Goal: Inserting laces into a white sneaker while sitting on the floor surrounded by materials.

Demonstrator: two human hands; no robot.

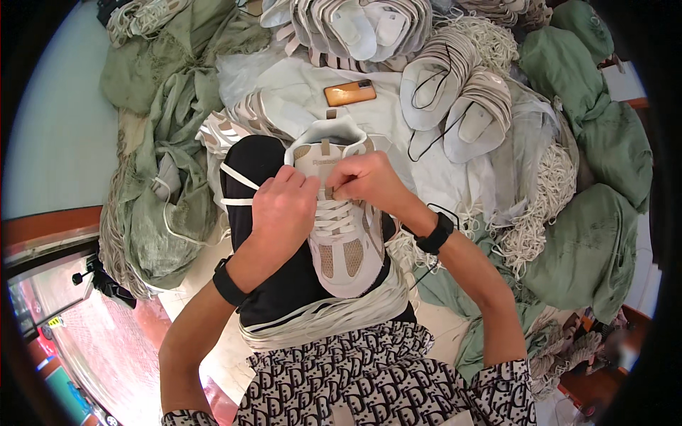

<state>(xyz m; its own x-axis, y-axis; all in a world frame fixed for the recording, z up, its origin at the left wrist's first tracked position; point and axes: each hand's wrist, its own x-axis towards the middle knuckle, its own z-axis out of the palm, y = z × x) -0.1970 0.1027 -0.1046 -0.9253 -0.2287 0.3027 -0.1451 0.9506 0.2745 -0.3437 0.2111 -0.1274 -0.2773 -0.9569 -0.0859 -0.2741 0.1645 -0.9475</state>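
Note:
A beige and white sneaker upper [349, 266], toe pointing toward me, lies across my black-clad lap. White shoelace [334, 218] is threaded through its lower eyelets. My left hand [288, 206] is closed at the left edge of the lacing, with a white lace strand [240, 177] running from it over my left knee. Pinched together at the small tan loop [329, 192] on the tongue [316, 162] are the fingers of my right hand [366, 177]; what lies between them is hidden. A bundle of white laces [327, 305] lies across my lap below the toe.
Stacked shoe uppers [355, 32] stand at the back, with more uppers [477, 128] at the right and others [245, 117] at the left. An orange phone [349, 92] lies on white sheeting. Green sacks [582, 241] and lace heaps [550, 192] line the right side.

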